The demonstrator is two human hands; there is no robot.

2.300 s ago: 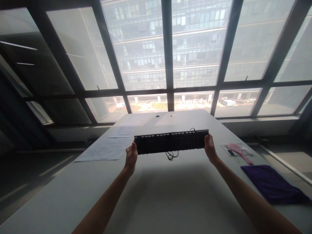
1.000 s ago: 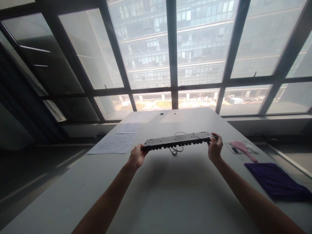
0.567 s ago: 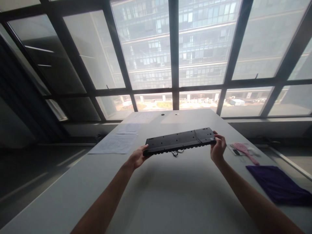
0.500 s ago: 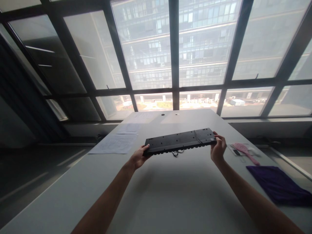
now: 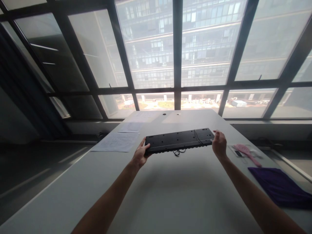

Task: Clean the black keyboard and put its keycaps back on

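A black keyboard [image 5: 179, 139] is held up above the white table, its underside facing me and its key edge pointing down. Its right end is a little higher than its left. My left hand [image 5: 140, 153] grips the left end, thumb on the underside and the other fingers partly hidden behind it. At the right end, my right hand [image 5: 219, 145] is closed with bent fingers against the edge; its fingertips are mostly hidden. A thin cable [image 5: 198, 136] crosses the underside near the right, and a loop of cable [image 5: 177, 153] hangs below the keyboard.
Printed paper sheets [image 5: 117, 142] lie along the table's left side. To the right are a pink hairbrush-shaped item [image 5: 246, 152] on clear plastic, a small dark object [image 5: 237, 153] and a folded purple cloth [image 5: 278, 187]. Large windows stand beyond the white table [image 5: 170, 201].
My right hand has shifted its hold at the keyboard's right end, the thumb drawing back towards the edge. My left fingers have moved up at the left end. The view has shifted slightly.
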